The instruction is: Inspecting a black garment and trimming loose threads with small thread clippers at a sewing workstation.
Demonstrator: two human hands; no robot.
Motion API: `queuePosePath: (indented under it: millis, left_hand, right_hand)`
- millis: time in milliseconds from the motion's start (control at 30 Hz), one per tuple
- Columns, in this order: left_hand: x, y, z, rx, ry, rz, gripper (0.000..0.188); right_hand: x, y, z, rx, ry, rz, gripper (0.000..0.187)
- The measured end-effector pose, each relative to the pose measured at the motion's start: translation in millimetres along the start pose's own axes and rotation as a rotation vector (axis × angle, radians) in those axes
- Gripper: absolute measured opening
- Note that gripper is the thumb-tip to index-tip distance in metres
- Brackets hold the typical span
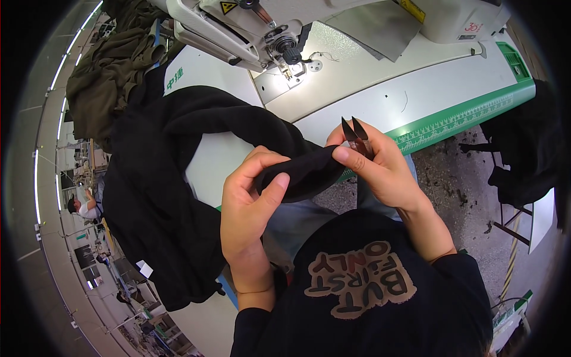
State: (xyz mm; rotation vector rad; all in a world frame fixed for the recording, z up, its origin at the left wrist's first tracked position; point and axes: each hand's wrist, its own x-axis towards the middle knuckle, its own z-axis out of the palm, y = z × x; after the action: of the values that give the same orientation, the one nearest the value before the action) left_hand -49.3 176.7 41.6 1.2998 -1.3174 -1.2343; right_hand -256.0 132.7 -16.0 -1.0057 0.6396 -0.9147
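Note:
A black garment [160, 196] drapes over the left of the sewing table, and one end of it stretches between my hands above the table's front edge. My left hand [253, 193] pinches that end, thumb on top and fingers underneath. Opposite it, my right hand [377, 163] grips the cloth between thumb and forefinger. Tucked in the right hand's fingers are small thread snips [355, 134], their two dark blades pointing away from me. Beyond the cloth stands the sewing machine [285, 50], its lit needle area apart from the fabric.
Grey sheets [375, 27] lie on the machine bed. A green ruler strip [458, 113] runs along the table's front edge. Brown garments [110, 77] are heaped at the far left. Dark cloth [520, 149] hangs over a stand at the right. Another person [86, 207] sits in the distance at left.

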Motion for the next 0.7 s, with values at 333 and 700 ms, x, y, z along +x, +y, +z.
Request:
queuePosePath:
  millis: [333, 700]
  left_hand:
    - [2, -4, -2, 0.004, 0.014, 0.064, 0.015]
    - [8, -5, 10, 0.113, 0.070, 0.077, 0.013]
  right_hand:
    - [1, 1, 2, -0.066, -0.006, -0.062, 0.016]
    - [3, -5, 6, -0.190, 0.002, -0.135, 0.017]
